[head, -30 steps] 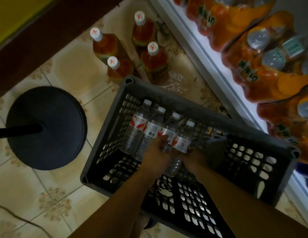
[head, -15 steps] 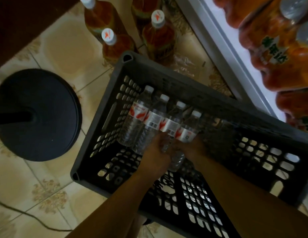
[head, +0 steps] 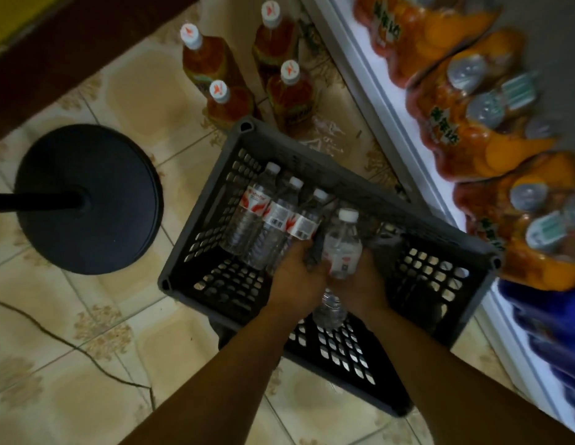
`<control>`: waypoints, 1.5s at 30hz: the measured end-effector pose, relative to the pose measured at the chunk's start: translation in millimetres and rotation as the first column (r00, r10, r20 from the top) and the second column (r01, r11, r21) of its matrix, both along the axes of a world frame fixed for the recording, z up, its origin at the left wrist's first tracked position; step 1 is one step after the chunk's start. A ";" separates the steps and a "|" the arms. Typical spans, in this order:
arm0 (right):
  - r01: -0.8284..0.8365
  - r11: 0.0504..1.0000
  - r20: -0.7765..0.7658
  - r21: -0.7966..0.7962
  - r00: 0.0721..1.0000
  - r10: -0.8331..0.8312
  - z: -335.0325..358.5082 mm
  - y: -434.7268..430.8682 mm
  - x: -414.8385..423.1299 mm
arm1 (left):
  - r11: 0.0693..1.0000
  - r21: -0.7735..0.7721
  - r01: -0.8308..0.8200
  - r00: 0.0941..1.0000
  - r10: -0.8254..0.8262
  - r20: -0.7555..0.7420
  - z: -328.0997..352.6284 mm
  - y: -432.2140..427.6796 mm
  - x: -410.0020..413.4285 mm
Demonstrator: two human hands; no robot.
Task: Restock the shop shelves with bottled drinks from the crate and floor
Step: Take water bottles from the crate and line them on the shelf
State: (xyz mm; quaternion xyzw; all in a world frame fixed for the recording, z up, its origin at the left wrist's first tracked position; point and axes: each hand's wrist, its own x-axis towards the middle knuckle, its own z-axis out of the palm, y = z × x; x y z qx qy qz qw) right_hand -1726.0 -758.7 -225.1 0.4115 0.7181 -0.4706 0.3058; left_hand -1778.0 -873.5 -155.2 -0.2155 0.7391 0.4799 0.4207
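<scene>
A dark grey plastic crate (head: 360, 187) stands on the tiled floor beside the shelf. Three clear water bottles (head: 273, 216) with red and white labels lie side by side against its far wall. My right hand (head: 364, 284) grips a fourth water bottle (head: 342, 248), tilted up with its white cap above the others. My left hand (head: 296, 281) is curled around the lower part of the nearest lying bottle, right beside the raised one. Several amber tea bottles (head: 289, 94) with white caps stand on the floor beyond the crate.
A white shelf edge (head: 376, 101) runs along the right, carrying shrink-wrapped packs of orange soda (head: 466, 130) and blue packs (head: 552, 332) nearer me. A black round stand base (head: 87, 200) sits on the floor to the left. A thin cable (head: 71, 342) crosses the tiles.
The rightmost water bottle has come up out of the row in my right hand. My left hand stays on the neighbouring bottle. The view has shifted slightly.
</scene>
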 end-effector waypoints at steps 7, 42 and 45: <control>0.041 0.992 -0.219 -0.117 0.974 -0.066 100.5 -4.3 -32.2 | 0.995 -0.020 -0.102 0.994 0.102 -0.032 76.1 -2.1 -20.1; 0.211 0.962 -0.749 0.174 0.663 -0.010 483.1 212.2 -156.9 | 0.934 0.216 0.286 0.523 0.037 -0.852 416.8 229.5 -164.8; 0.279 0.937 -0.773 0.212 0.635 -0.014 482.2 239.2 -165.2 | 0.911 0.260 0.319 0.561 0.039 -0.827 416.1 257.0 -169.1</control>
